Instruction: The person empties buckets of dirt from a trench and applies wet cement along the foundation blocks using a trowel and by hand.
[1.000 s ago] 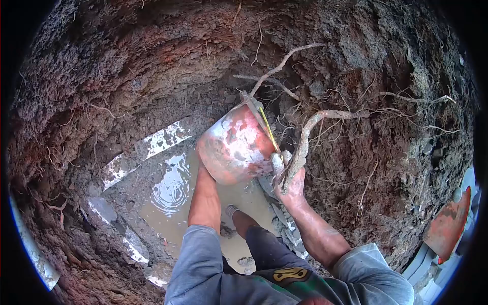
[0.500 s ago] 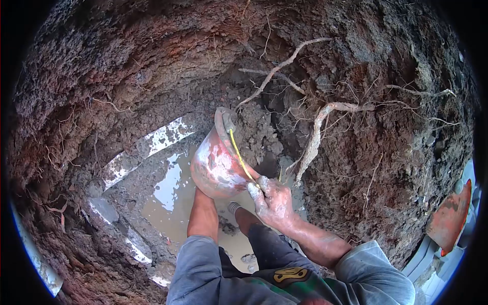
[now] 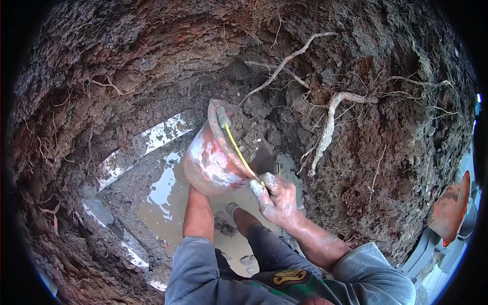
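- Right hand (image 3: 278, 201), smeared with mud, grips the rim of a round, red, mud-streaked bucket (image 3: 211, 158) beside its thin yellow handle (image 3: 237, 148).
- Left hand is hidden behind the bucket; its grip cannot be told.
- Bucket hangs tilted over the brown puddle's (image 3: 170, 222) far edge.

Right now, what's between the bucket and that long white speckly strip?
In the head view, wet grey mud and shiny muddy water lie between the bucket and the long speckled strip.

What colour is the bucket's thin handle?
The handle is yellow; it shows best in the head view.
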### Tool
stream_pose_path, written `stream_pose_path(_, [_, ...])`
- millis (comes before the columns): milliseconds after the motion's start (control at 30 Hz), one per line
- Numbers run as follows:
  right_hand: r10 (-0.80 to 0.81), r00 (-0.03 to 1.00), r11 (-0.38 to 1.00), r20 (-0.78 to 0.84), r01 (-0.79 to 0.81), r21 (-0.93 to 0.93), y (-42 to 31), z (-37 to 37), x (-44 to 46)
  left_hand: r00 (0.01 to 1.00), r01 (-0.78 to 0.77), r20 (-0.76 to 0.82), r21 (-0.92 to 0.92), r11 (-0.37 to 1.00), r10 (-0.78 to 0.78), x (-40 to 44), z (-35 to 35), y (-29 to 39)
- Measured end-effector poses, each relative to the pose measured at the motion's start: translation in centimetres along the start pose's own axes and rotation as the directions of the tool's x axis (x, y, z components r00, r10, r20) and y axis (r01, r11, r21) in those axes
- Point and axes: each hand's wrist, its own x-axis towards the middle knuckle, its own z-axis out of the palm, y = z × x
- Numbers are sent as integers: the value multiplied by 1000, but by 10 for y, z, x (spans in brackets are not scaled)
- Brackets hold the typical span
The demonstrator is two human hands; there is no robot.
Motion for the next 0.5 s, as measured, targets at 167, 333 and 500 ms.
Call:
stream_pose_path(167, [-60,998,998,18,59,30,-10,21,-13,1000,15,10,-17,1000,-14,-7,-11,-5])
stream_pose_path(333, [200,968,970,152,-217,107,-13,-3,-24,999,52,-10,4,999,-52,-27,-32,8])
stream_pose_path(500, [345,872,872,349,-435,225,-38,9,-23,938,-118,-340,-140,983,64,-113,-187,39])
